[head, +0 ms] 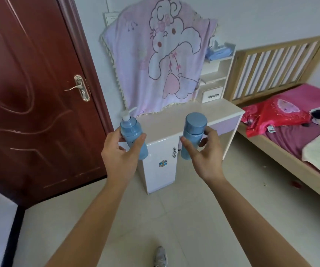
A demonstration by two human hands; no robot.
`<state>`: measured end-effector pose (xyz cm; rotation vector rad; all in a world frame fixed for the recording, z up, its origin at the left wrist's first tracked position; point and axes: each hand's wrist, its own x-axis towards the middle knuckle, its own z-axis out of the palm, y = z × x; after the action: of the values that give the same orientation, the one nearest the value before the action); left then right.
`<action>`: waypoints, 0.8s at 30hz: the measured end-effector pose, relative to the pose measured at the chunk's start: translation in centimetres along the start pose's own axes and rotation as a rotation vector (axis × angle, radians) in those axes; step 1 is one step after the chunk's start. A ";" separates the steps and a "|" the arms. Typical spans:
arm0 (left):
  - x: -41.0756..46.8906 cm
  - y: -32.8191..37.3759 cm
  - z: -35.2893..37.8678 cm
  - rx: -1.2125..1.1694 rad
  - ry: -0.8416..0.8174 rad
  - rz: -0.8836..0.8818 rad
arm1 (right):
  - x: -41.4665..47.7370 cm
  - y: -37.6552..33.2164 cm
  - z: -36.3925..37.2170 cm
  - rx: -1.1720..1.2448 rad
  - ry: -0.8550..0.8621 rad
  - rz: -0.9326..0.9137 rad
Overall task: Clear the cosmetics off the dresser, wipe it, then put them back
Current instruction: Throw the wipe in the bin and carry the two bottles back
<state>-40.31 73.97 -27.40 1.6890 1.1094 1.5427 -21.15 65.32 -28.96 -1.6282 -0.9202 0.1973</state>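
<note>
White bench (190, 116) straight ahead. In the air before it, two blue bottles, both upright: pump bottle (134, 137) gripped in left hand (120, 155), capped bottle (193, 135) pinched in right hand (207, 157). Probably going back: set each well in from the edge, base flat, then let go one at a time, minding the pump.

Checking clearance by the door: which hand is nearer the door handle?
Left. The left hand, holding the pump bottle, is right of the door handle; the right hand, holding the capped bottle, is farther right.
</note>
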 end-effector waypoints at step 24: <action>30.3 -15.1 50.3 0.060 -0.376 -0.197 | 51.2 24.8 2.8 -0.044 0.048 0.158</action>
<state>5.64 113.04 -33.24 1.7586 1.0902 1.0273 22.91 101.02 -34.05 -1.7402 -0.7642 0.2466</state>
